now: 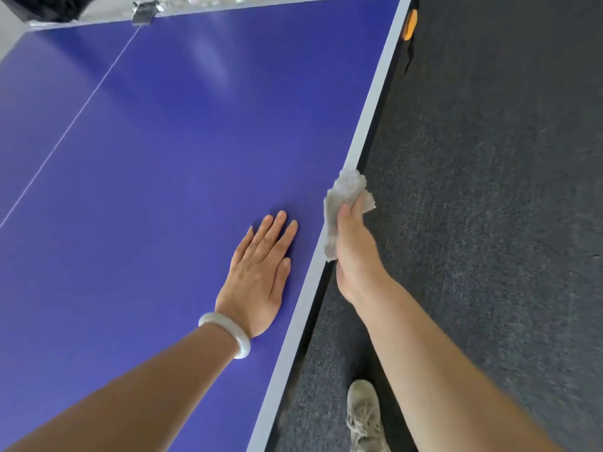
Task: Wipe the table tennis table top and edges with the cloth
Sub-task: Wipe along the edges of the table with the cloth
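The far end of the blue table tennis table (146, 158) runs out of view at the top left, and the dark clamp (143, 13) on its white centre line is too blurred to make out. The left hand (257, 275) lies flat on the top near the side edge, palm down and fingers straight, with a pale bangle (228, 334) on the wrist. The cloth (346, 197), a crumpled whitish wad, sits against the table's grey edge band (368, 125), just right of and beyond the left fingertips, not touching them. The right hand (354, 252) grips it from the outer side, thumb on top, its fingers hidden behind cloth and edge. A beige shoe (363, 415) is cut off below. An orange object (409, 27), half hidden by the edge, is unidentifiable above the dark carpet (505, 190).
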Motion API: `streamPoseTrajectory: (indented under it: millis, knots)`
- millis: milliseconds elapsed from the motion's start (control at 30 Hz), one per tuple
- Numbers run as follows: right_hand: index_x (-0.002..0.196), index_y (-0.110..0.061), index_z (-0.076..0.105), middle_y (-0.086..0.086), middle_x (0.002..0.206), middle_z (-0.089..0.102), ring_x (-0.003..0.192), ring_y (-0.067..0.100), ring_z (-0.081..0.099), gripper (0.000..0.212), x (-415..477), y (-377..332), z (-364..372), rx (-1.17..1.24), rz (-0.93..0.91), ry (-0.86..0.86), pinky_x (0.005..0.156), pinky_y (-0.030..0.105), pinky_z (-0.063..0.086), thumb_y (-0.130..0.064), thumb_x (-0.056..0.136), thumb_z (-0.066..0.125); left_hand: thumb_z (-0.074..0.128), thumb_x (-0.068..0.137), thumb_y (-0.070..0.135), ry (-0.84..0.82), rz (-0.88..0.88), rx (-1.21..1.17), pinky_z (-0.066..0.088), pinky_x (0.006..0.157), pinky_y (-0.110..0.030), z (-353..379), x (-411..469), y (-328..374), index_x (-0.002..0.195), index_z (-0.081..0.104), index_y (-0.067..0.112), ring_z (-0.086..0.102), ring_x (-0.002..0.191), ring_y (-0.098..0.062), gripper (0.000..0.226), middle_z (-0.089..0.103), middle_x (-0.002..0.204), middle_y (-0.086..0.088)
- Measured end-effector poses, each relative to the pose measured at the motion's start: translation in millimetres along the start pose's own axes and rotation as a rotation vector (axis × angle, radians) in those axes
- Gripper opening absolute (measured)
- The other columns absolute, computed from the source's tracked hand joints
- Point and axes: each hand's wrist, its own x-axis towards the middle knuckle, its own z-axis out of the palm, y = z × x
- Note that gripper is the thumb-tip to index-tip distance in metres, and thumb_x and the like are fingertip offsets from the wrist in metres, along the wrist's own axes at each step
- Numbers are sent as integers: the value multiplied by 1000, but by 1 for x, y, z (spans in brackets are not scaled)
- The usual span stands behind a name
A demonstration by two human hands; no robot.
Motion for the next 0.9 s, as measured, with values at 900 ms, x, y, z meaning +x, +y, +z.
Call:
streamPoseTrajectory:
  millis: [900]
  knots:
    - [159, -31, 4, 1, 159, 30, 144, 15, 35, 62, -14, 51, 8, -183, -128, 83, 119, 39, 30, -42, 106, 34, 25, 107, 22, 36, 4, 10, 2, 125, -37, 0, 0, -1, 158, 20, 20, 4, 153, -14, 51, 12, 165, 2]
